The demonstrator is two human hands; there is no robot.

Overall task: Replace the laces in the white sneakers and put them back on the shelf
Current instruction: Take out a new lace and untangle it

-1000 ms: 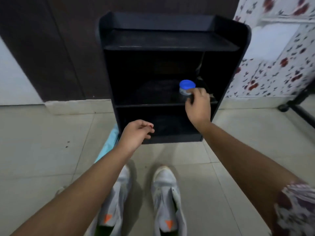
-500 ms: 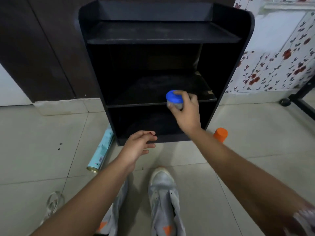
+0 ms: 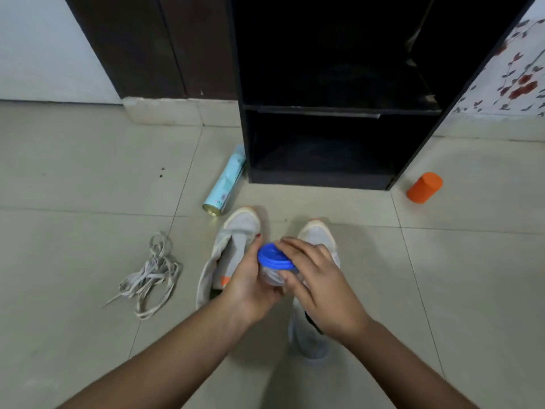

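Observation:
Two white sneakers without laces lie on the tiled floor, the left sneaker (image 3: 233,246) and the right sneaker (image 3: 320,234), toes toward the black shelf (image 3: 339,110). Above them both hands hold a small clear jar with a blue lid (image 3: 272,256). My left hand (image 3: 250,286) grips the jar's body from the left. My right hand (image 3: 317,278) holds the lid and jar from the right, fingers curled over the rim. A heap of removed grey-white laces (image 3: 149,276) lies on the floor to the left.
A light-blue spray can (image 3: 225,183) lies beside the shelf's left foot. An orange cap-like container (image 3: 424,187) stands on the floor right of the shelf. Dark wooden panels are behind, and floral wallpaper covers the right wall.
My right hand took the blue-lidded jar off the middle shelf and brought it down over the sneakers. My left hand rose and now grips the jar too.

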